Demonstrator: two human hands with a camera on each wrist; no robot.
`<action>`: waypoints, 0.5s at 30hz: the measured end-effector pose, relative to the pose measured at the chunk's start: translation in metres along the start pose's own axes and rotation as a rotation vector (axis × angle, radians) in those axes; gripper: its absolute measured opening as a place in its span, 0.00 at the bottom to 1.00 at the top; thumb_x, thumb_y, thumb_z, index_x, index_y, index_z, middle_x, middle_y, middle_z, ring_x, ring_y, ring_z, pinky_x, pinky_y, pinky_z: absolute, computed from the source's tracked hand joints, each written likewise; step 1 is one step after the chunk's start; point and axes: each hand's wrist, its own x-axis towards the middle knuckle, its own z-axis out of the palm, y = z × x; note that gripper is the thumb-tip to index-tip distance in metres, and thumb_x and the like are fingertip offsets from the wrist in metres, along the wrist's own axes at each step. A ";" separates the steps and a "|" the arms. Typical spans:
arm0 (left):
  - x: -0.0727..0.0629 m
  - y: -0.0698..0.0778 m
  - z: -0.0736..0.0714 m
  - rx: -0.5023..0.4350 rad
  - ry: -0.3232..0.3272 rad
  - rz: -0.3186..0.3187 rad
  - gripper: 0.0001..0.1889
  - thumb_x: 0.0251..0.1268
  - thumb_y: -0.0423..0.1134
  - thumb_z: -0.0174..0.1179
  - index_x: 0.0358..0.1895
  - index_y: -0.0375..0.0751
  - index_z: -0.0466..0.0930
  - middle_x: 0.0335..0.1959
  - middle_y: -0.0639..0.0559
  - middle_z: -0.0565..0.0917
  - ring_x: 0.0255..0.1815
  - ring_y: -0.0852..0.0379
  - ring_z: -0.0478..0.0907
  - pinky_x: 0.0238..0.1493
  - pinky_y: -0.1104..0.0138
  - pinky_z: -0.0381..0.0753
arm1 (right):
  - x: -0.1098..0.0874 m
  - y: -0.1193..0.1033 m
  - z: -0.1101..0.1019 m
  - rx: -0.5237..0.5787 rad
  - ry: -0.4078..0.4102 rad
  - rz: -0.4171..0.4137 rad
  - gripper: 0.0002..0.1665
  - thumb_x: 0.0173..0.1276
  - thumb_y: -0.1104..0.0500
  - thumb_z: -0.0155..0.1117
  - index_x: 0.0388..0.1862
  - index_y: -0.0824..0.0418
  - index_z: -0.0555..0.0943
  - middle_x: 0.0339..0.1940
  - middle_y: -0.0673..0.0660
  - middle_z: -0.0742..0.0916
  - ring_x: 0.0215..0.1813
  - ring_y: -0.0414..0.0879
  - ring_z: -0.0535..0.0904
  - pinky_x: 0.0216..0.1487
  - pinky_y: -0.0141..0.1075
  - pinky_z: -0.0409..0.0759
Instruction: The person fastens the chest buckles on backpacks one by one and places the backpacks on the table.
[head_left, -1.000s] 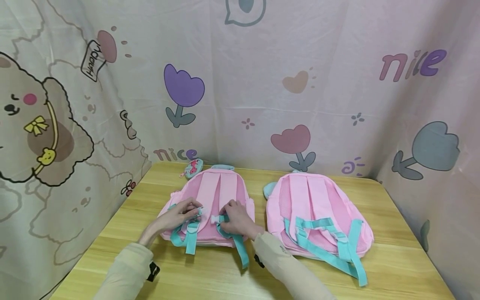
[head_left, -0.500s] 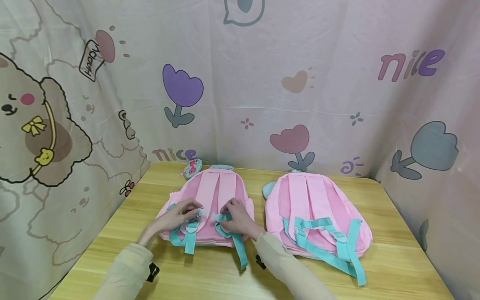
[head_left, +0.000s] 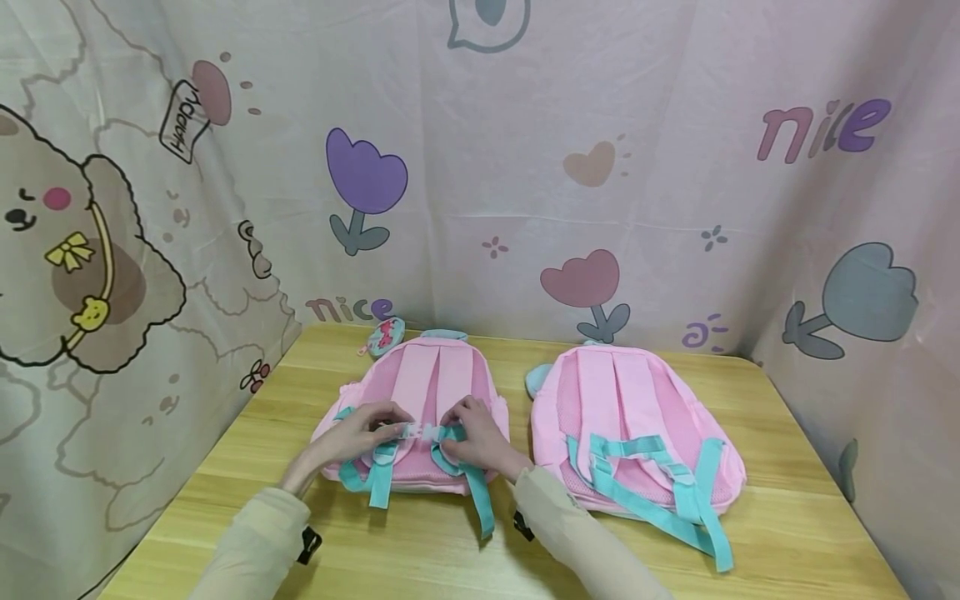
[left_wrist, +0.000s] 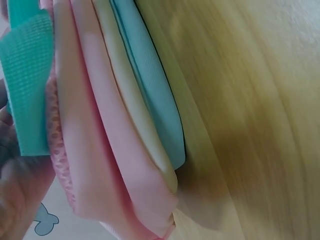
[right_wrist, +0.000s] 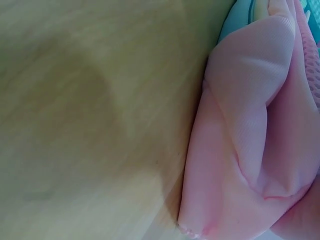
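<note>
A pink backpack lies on the table with its shoulder straps up and teal webbing at its lower end. Over these straps, my left hand pinches one half of a white plastic buckle. The other half, on a teal strap, is between the thumb and fingers of my right hand. Both halves meet end to end between the hands. In the left wrist view, a teal strap end hangs beside the bag's pink side. The right wrist view holds mostly a folded pink side pocket.
To the right lies a second pink backpack, its teal straps trailing over the table. A small teal-and-pink pouch sits behind the first bag. The wooden table meets a printed curtain at its back edge.
My left hand has shifted slightly right with its buckle half, closing the gap to the half in my right hand. The right hand has barely moved, and the second backpack stays put.
</note>
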 end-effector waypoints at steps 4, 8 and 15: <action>0.001 0.004 0.001 0.025 -0.011 -0.010 0.12 0.77 0.45 0.56 0.53 0.47 0.83 0.50 0.52 0.87 0.52 0.59 0.81 0.55 0.71 0.78 | -0.001 -0.002 -0.002 0.006 -0.002 0.003 0.12 0.62 0.61 0.67 0.46 0.59 0.82 0.47 0.56 0.78 0.50 0.47 0.69 0.52 0.36 0.71; 0.003 0.007 0.003 0.034 -0.024 -0.013 0.14 0.77 0.45 0.55 0.56 0.47 0.83 0.52 0.51 0.87 0.54 0.54 0.82 0.57 0.69 0.78 | -0.002 -0.003 -0.003 0.001 -0.004 0.001 0.12 0.62 0.61 0.68 0.46 0.59 0.82 0.47 0.56 0.78 0.50 0.47 0.70 0.52 0.36 0.72; 0.004 0.008 0.003 0.035 -0.024 -0.016 0.16 0.77 0.45 0.54 0.60 0.46 0.82 0.57 0.50 0.86 0.57 0.53 0.81 0.59 0.69 0.78 | -0.001 -0.003 -0.003 -0.010 -0.006 -0.013 0.12 0.63 0.60 0.68 0.46 0.59 0.82 0.47 0.57 0.79 0.50 0.47 0.70 0.51 0.36 0.72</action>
